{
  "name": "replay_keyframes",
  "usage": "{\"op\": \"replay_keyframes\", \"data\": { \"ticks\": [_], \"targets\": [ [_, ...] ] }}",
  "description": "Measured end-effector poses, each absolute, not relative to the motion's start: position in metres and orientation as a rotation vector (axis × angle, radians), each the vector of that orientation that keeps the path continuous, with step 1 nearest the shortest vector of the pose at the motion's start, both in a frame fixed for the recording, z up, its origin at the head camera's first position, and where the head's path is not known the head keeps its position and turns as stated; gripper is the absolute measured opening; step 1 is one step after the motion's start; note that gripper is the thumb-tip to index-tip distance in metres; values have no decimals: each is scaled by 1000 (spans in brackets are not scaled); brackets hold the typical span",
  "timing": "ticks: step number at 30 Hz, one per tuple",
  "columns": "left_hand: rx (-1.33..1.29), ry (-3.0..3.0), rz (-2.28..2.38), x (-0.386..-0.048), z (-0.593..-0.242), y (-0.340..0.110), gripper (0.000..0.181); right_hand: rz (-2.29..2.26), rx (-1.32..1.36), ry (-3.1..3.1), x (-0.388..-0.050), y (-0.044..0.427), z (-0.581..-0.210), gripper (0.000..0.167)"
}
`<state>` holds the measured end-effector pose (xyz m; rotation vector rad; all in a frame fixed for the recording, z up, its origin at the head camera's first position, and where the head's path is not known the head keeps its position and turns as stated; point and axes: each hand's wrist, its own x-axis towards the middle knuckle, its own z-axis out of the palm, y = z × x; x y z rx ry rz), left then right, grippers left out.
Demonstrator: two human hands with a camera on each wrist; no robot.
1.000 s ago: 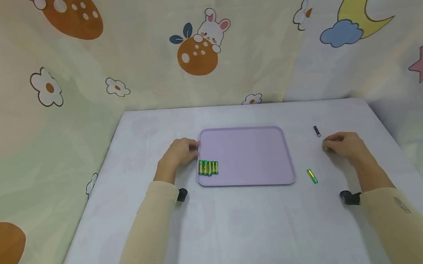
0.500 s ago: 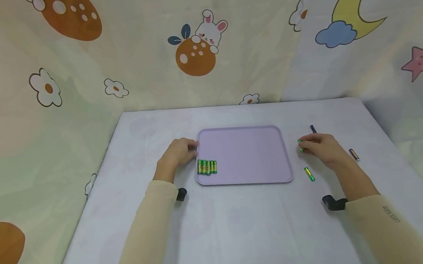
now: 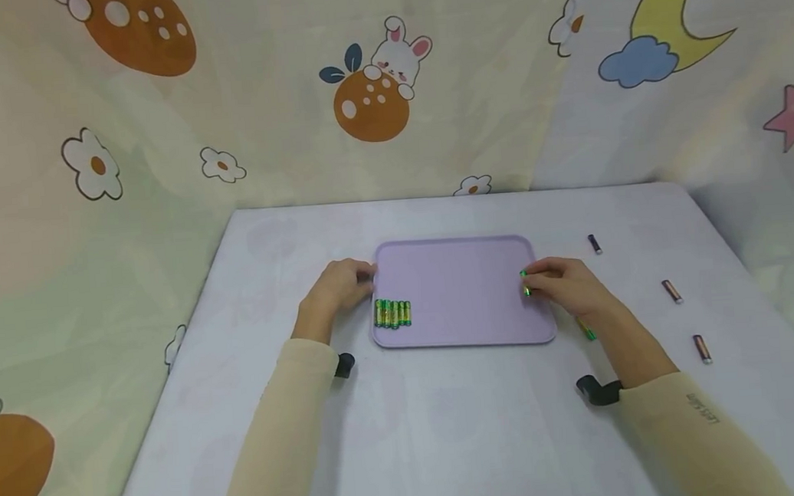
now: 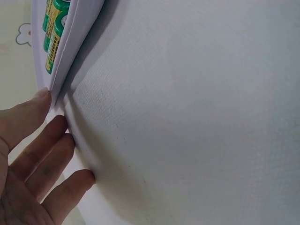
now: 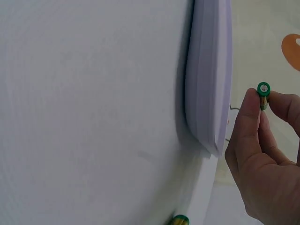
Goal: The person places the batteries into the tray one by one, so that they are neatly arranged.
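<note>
White table (image 3: 450,421) bears lilac tray (image 3: 463,297) before cartoon-printed backdrop (image 3: 275,80).

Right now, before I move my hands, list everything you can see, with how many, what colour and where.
Backdrop: one, pale with cartoon prints, behind the table
Table: one, white, under the tray
Tray: one, light purple, mid-table
Row batteries: five, green and gold, in the tray's near left corner
Held battery: one, green, at the tray's right edge
Loose green battery: one, right of the tray, partly hidden
Dark batteries: three, dark and copper, table's right side
Wrist cameras: two, black, one per wrist
Sleeves: two, cream, on both arms
Left hand: one, bare, touching the tray's left edge
Right hand: one, bare, pinching the held battery
</note>
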<state>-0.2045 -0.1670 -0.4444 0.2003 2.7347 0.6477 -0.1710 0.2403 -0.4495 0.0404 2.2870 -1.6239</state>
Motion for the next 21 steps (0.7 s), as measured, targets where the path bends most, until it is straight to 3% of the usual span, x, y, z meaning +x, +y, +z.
{"op": "replay_keyframes", "data": {
  "ticks": [21],
  "targets": [
    [195,2730,633,-205,-444,-168,47,-1601,-96,2224,-174,162,-464,37]
  ]
}}
